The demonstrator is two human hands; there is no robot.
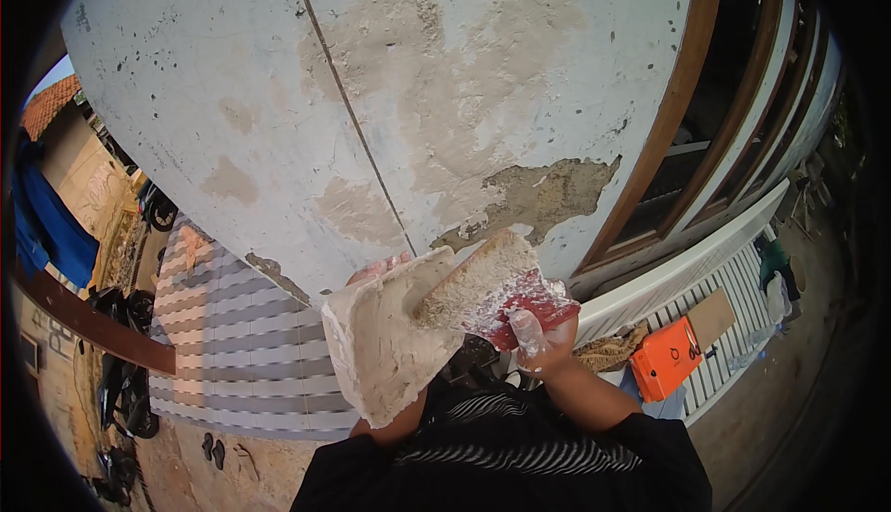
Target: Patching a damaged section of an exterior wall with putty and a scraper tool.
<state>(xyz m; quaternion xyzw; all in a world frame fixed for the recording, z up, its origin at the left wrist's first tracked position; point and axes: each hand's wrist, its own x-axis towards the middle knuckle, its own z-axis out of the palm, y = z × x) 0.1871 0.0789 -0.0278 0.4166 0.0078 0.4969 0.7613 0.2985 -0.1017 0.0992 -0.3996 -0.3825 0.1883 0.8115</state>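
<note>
My right hand (543,336) is closed round the red, plaster-smeared handle of a wide putty knife (487,280). Its blade is coated with beige filler and rests against the inside of a shallow, plaster-caked tray (385,349). Behind that tray, my left hand (376,269) grips it from beneath; only some fingers show past the far edge, the rest being hidden. In front stands a pale wall (251,131) with beige filler patches (464,94) and a rough bare area (557,198) where the paint has come off.
A dark line runs down the wall. Brown-framed windows (682,131) are on the right, above a white slatted bench (733,280) holding an orange box (665,359) and cloths. Left lie a tiled floor (241,326), sandals (214,450) and parked motorbikes (125,354).
</note>
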